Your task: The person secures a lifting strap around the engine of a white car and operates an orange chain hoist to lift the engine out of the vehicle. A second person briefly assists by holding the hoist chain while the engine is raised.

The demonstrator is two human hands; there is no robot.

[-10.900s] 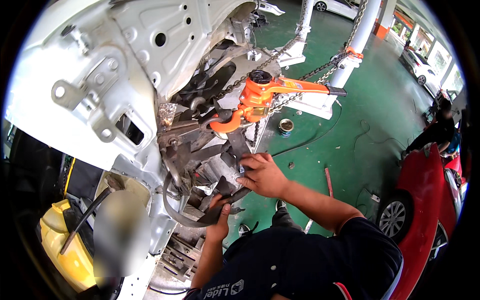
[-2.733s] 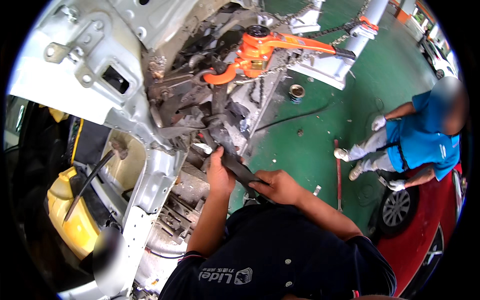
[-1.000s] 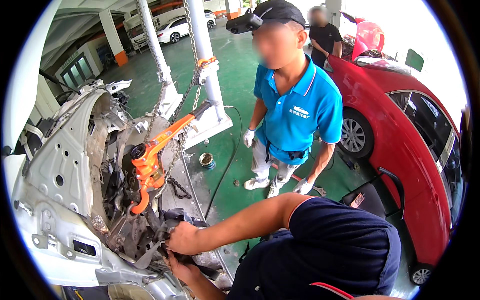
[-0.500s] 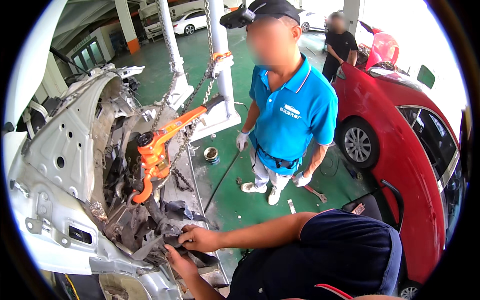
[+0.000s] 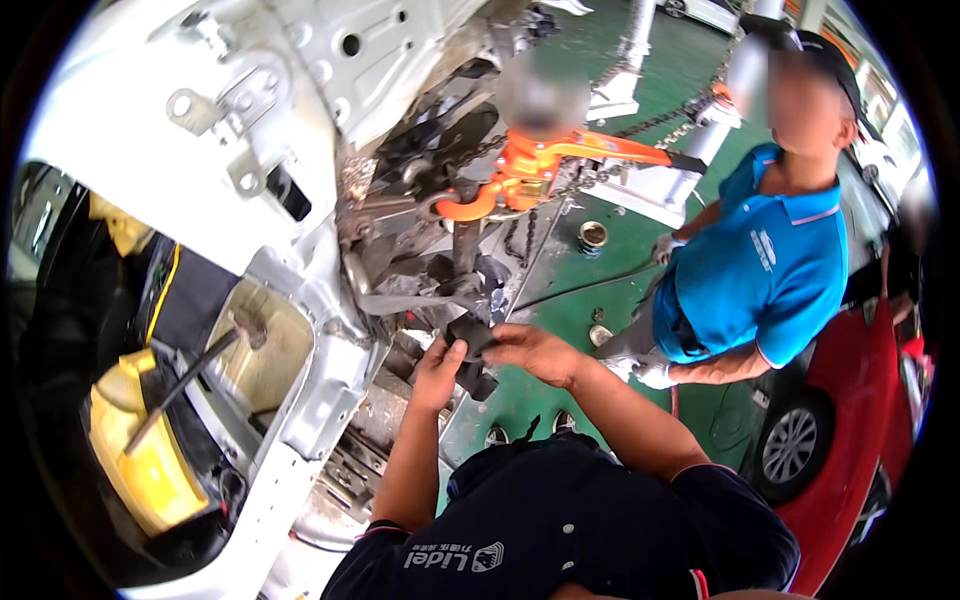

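Right at the grip now, clasping a dark strap [image 5: 468, 336] between the left hand's [image 5: 436, 372] thumb and fingers, and resting the right hand [image 5: 535, 352] against its right side, blurring too much for telling a pinch from a touch. Dangling just below the grip, showing a short loose end [image 5: 477, 381]. Looking just above the grip: meeting a dark tangle, catching a grey band [image 5: 400, 303] slanting off leftward, then following an upright dark length [image 5: 466, 250] rising toward an orange hook [image 5: 470, 208]. Judging progress from this: seeming about midway, already having webbing hanging up there, apparently leaving the end at the fingers unsecured, and not making out the exact wrapping in the clutter. Moving up and right of the grip: reaching an orange lever hoist [image 5: 530, 170], pointing its handle rightward, lying out of both hands' touch. Left of the grip, well apart: spotting a hammer [image 5: 185, 385] lying inside a pale car body [image 5: 110, 200], seemingly playing no part here. Farther up-right: noticing a round tin [image 5: 592, 238]. Right of the grip: seeing a co-worker [image 5: 765, 265] in blue standing apart from the strap, and beyond, glimpsing a red car [image 5: 850, 410].
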